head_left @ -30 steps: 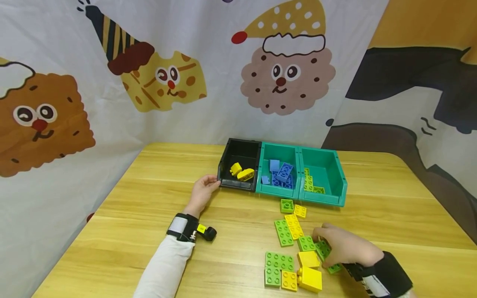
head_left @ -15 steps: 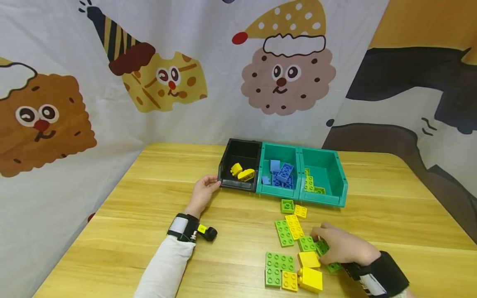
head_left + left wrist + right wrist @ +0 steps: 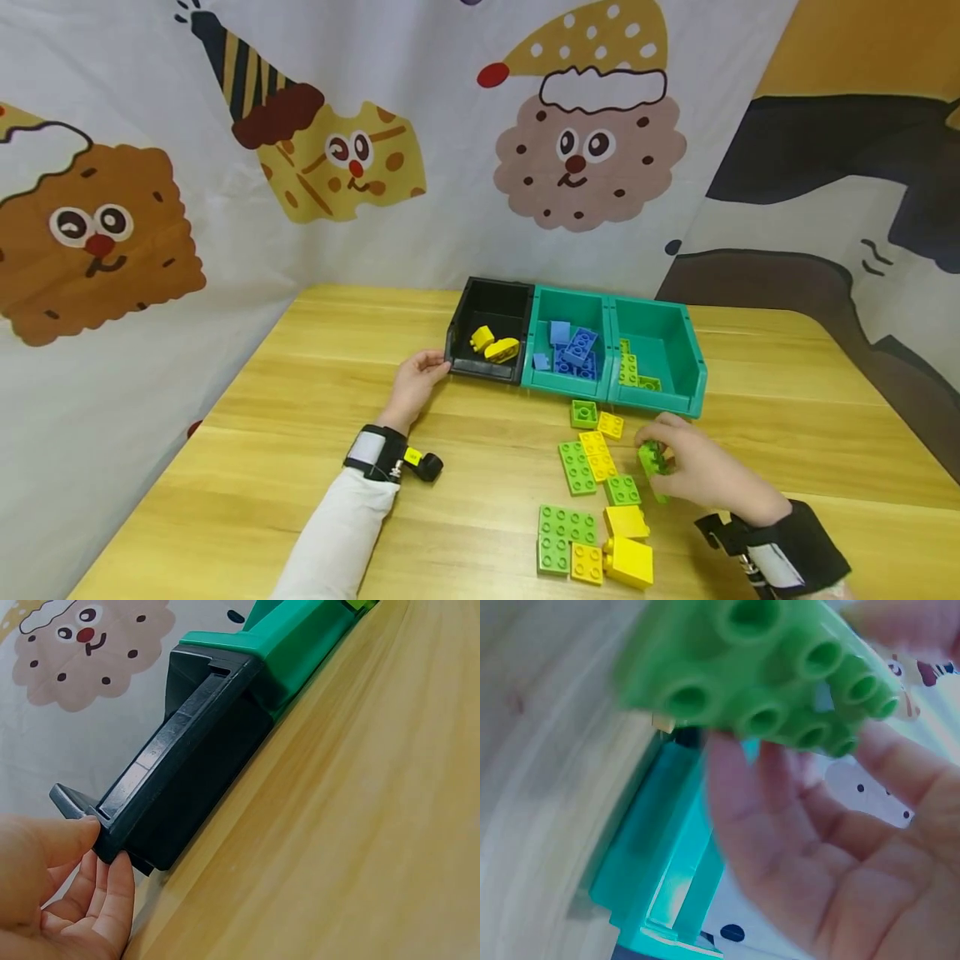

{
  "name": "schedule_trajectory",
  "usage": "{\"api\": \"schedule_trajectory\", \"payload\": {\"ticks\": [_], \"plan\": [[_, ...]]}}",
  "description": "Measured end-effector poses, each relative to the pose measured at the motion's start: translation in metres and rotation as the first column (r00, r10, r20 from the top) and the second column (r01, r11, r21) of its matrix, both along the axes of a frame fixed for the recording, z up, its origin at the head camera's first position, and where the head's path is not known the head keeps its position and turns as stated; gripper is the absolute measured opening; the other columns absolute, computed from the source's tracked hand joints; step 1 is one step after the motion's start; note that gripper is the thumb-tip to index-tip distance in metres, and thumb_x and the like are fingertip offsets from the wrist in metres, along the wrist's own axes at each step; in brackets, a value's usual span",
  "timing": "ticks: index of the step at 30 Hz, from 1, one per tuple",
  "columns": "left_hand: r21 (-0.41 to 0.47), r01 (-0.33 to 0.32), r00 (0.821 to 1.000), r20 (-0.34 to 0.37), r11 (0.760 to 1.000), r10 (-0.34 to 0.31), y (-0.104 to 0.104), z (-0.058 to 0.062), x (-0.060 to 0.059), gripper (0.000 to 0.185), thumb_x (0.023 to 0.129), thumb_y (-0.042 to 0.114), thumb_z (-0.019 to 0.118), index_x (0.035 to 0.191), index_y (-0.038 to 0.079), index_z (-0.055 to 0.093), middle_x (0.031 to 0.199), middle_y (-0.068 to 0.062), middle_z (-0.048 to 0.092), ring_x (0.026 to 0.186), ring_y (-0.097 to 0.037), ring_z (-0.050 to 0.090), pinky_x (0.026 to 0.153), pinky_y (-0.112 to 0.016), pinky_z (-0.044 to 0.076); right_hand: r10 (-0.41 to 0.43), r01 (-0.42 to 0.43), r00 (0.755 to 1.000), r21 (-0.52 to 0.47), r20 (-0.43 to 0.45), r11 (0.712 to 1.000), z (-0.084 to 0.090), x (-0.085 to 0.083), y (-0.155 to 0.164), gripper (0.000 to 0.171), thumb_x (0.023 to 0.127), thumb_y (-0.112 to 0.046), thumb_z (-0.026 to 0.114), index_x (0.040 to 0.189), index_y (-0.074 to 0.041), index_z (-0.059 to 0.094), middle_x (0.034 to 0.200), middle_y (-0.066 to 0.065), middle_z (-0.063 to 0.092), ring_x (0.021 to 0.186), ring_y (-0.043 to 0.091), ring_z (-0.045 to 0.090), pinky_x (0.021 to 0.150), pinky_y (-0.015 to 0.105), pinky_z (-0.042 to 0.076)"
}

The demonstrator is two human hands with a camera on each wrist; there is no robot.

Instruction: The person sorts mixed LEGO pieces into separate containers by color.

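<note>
My left hand point(image 3: 414, 388) pinches the front left corner of a black bin point(image 3: 486, 367), thumb on top and fingers beneath in the left wrist view. My right hand point(image 3: 701, 468) grips a green building brick point(image 3: 697, 645) between thumb and fingers, raised off the table and tilted; its studs show in the right wrist view. Beside the hand lie loose green bricks point(image 3: 577, 468) and yellow bricks point(image 3: 628, 563). Two yellow pieces point(image 3: 501, 350) are in the black bin. Blue bricks point(image 3: 581, 345) fill part of the middle teal bin point(image 3: 562, 382); several green bricks point(image 3: 628, 367) sit in the right teal bin point(image 3: 660, 399).
The three bins stand joined in a row towards the back of the wooden table point(image 3: 300, 400). Behind them hangs a printed cloth point(image 3: 450, 242). A small green brick point(image 3: 584, 413) and a yellow one point(image 3: 611, 426) lie close before the teal bins.
My right hand has picked up the long green brick from beside the yellow blocks and moved it up and slightly towards the bins. The left hand stays at the black bin's corner.
</note>
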State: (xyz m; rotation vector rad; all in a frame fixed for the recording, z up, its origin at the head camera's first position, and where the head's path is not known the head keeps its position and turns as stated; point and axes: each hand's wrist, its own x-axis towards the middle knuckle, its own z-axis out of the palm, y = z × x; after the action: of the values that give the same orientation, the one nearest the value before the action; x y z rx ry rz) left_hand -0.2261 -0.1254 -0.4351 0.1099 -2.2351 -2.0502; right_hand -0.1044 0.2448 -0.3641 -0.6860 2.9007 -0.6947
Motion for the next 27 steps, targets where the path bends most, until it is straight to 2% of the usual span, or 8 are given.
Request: {"api": "schedule_trajectory", "payload": {"ticks": [2, 6, 9, 14, 16, 19, 24, 27], "plan": [[0.004, 0.005, 1.0, -0.001, 1.0, -0.005, 0.001, 0.0, -0.001, 0.024, 0.089, 0.002, 0.063, 0.111, -0.007, 0.062, 0.1, -0.013, 0.062, 0.084, -0.009, 0.054, 0.072, -0.014, 0.046, 0.011, -0.016, 0.996, -0.045, -0.093, 0.999, 0.002, -0.003, 0.003, 0.035, 0.065, -0.003, 0.077, 0.098, -0.006, 0.064, 0.096, 0.003, 0.055, 0.079, 0.013, 0.05, 0.061, 0.021, 0.05], [0.014, 0.0, 1.0, -0.003, 1.0, 0.0, 0.001, 0.001, -0.002, 0.024, 0.089, 0.001, 0.062, 0.111, -0.008, 0.061, 0.1, -0.014, 0.062, 0.083, -0.008, 0.054, 0.071, -0.013, 0.045, -0.011, -0.018, 0.968, -0.112, -0.252, 0.994, 0.007, -0.012, 0.008, 0.033, 0.065, 0.001, 0.078, 0.095, -0.005, 0.064, 0.096, 0.004, 0.057, 0.079, 0.014, 0.053, 0.062, 0.024, 0.053], [0.015, -0.001, 1.0, -0.01, 1.0, 0.002, 0.002, 0.001, -0.001, 0.024, 0.088, 0.0, 0.062, 0.111, -0.008, 0.061, 0.1, -0.014, 0.062, 0.084, -0.008, 0.054, 0.071, -0.013, 0.046, -0.105, 0.053, 0.947, -0.173, -0.303, 0.983, 0.013, -0.02, 0.012, 0.03, 0.068, 0.003, 0.077, 0.094, -0.003, 0.064, 0.096, 0.008, 0.056, 0.081, 0.021, 0.056, 0.064, 0.031, 0.056], [0.012, 0.008, 1.0, -0.005, 1.0, -0.008, 0.002, 0.002, 0.0, 0.024, 0.089, 0.001, 0.062, 0.111, -0.007, 0.061, 0.1, -0.014, 0.062, 0.086, -0.01, 0.055, 0.072, -0.014, 0.046, -0.288, 0.197, 0.894, -0.275, -0.343, 0.941, 0.021, -0.034, 0.016, 0.024, 0.074, 0.002, 0.074, 0.094, 0.004, 0.062, 0.095, 0.019, 0.053, 0.08, 0.039, 0.06, 0.066, 0.047, 0.056], [0.012, 0.014, 1.0, -0.001, 1.0, -0.014, 0.002, 0.002, -0.001, 0.024, 0.089, 0.001, 0.062, 0.112, -0.007, 0.061, 0.101, -0.013, 0.062, 0.087, -0.011, 0.055, 0.072, -0.014, 0.046, -0.319, 0.23, 0.876, -0.267, -0.362, 0.936, 0.021, -0.04, 0.017, 0.023, 0.075, 0.001, 0.073, 0.095, 0.005, 0.061, 0.096, 0.021, 0.052, 0.08, 0.042, 0.061, 0.066, 0.049, 0.055], [0.01, 0.012, 1.0, -0.007, 1.0, -0.012, 0.002, 0.003, -0.001, 0.024, 0.089, 0.001, 0.061, 0.112, -0.007, 0.061, 0.101, -0.014, 0.062, 0.088, -0.012, 0.055, 0.073, -0.015, 0.046, -0.309, 0.238, 0.864, -0.218, -0.397, 0.947, 0.018, -0.051, 0.018, 0.023, 0.076, 0.002, 0.072, 0.097, 0.006, 0.062, 0.099, 0.022, 0.052, 0.081, 0.043, 0.062, 0.067, 0.05, 0.055], [0.009, 0.011, 1.0, -0.017, 1.0, -0.011, 0.002, 0.001, -0.001, 0.024, 0.088, 0.0, 0.062, 0.111, -0.008, 0.061, 0.101, -0.014, 0.062, 0.088, -0.012, 0.055, 0.072, -0.015, 0.046, -0.211, 0.203, 0.846, -0.07, -0.49, 0.977, 0.007, -0.066, 0.018, 0.023, 0.074, 0.009, 0.071, 0.096, 0.009, 0.063, 0.103, 0.026, 0.052, 0.076, 0.037, 0.06, 0.064, 0.046, 0.054], [0.009, 0.012, 1.0, -0.018, 1.0, -0.012, 0.001, 0.0, -0.001, 0.024, 0.088, 0.0, 0.062, 0.111, -0.008, 0.061, 0.101, -0.015, 0.062, 0.088, -0.012, 0.055, 0.072, -0.015, 0.046, -0.162, 0.2, 0.84, 0.019, -0.518, 0.98, 0.001, -0.074, 0.018, 0.022, 0.075, 0.01, 0.07, 0.096, 0.009, 0.064, 0.105, 0.027, 0.051, 0.075, 0.036, 0.059, 0.062, 0.044, 0.053]]}}
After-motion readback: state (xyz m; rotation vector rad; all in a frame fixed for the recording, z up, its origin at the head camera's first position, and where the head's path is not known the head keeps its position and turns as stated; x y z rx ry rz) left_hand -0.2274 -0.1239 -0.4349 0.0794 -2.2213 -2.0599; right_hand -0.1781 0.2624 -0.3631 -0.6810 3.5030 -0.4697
